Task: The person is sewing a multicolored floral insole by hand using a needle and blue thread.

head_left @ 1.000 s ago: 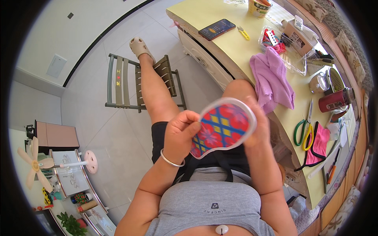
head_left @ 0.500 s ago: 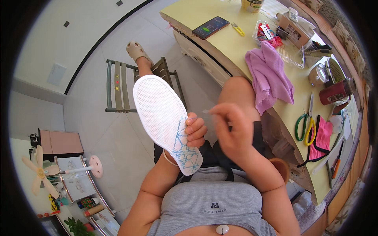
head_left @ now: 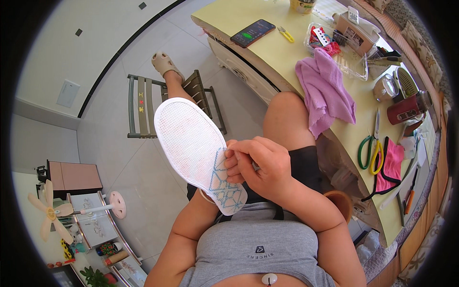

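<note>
A white mesh shoe insole (head_left: 186, 134) with blue stitching at its heel end hangs tilted in front of my lap. My left hand (head_left: 232, 167) is wrapped around its right edge, fingers on the stitched side and the rest behind the insole. My right hand (head_left: 265, 165) is pinched at that same edge, right against the left fingers. Whatever sits between the right fingertips is too small to make out.
At right, a yellow table (head_left: 267, 57) holds a phone (head_left: 253, 33), yellow snips (head_left: 286, 34), a purple cloth (head_left: 327, 91), scissors (head_left: 377, 148) and a tub of red thread (head_left: 325, 40). A folding chair (head_left: 143, 105) supports one leg. A pink fan (head_left: 49, 210) stands lower left.
My right hand has moved left and in, from beside the insole to its edge by my left fingers. The insole has shifted slightly left and down.
</note>
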### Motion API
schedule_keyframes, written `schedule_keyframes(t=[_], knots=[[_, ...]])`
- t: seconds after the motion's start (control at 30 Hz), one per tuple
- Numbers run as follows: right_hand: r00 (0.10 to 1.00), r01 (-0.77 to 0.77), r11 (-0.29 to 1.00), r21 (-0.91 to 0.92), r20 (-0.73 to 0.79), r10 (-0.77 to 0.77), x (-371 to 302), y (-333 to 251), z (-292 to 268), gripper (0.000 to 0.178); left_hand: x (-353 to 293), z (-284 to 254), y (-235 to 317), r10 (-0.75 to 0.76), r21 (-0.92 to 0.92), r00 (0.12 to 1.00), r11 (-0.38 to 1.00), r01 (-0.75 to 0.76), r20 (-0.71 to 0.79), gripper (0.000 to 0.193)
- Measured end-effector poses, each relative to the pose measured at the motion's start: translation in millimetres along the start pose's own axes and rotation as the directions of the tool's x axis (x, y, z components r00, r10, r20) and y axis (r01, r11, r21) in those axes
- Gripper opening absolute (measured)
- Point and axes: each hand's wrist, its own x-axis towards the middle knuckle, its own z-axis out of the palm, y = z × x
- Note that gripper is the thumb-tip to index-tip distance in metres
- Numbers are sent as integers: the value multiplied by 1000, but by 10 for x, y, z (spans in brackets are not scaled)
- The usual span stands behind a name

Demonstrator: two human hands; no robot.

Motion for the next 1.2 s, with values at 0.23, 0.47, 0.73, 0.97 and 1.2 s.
schedule_keyframes(t=[0.23,0.47,0.73,0.97,1.2], knots=[[1000,-10,1000,1,8,10,-6,8,-7,12,-8,-54,-6,5,-26,1000,1000,-5,3,28],[997,-75,990,119,4,75,-7,-17,1,11,-15,-45,-10,15,11,1000,1000,-15,-16,28],[959,-284,920,270,57,279,-70,-7,24,11,-8,163,-63,168,279,966,954,-110,-194,28],[830,-554,677,485,258,495,-176,258,-145,16,-23,386,-102,464,746,846,654,-125,-264,4],[747,-544,193,816,367,555,-622,764,-113,28,-35,425,-215,591,922,758,385,34,-275,2]])
